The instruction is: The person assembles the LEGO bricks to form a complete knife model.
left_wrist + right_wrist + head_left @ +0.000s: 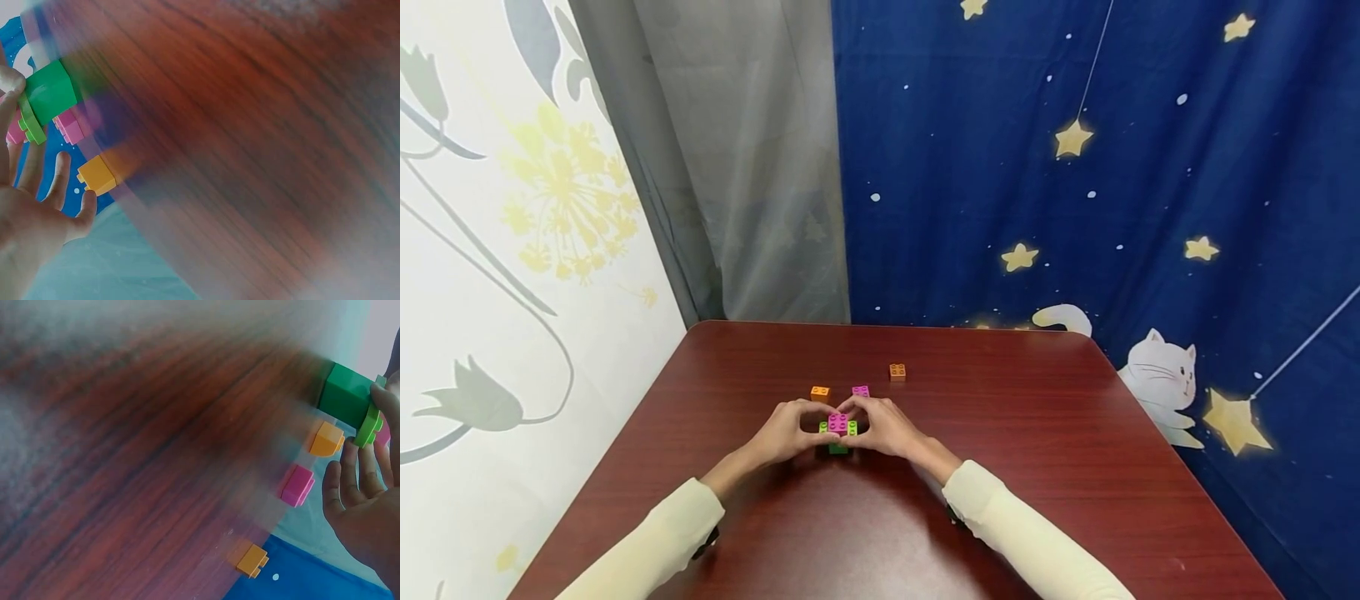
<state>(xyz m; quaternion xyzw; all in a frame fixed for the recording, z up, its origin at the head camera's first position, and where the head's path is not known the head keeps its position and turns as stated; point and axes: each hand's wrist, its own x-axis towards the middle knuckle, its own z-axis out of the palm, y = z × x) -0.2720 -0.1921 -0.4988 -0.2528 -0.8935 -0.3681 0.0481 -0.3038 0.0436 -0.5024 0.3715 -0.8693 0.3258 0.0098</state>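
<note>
Head view: a brick stack stands on a dk. red-brown table w/ two hands round it. From the bottom up, the stack has a dk. green block, a lt. green layer jutting out both sides, and a pink brick, studs up. L hand and R hand reach in from either side of the stack, arms in cream sleeves; each grips it b/w thumb, near side, and fingertips, far side. Wrist views show each hand's outer fingers spread, off the stack. Three separate bricks sit beyond the stack: an orange brick slightly left of it, a 2nd pink brick slightly right, and a 2nd orange brick farther off to the right. Well behind the stack hang a grey curtain and a blue curtain w/ yellow stars and a white cat.
</note>
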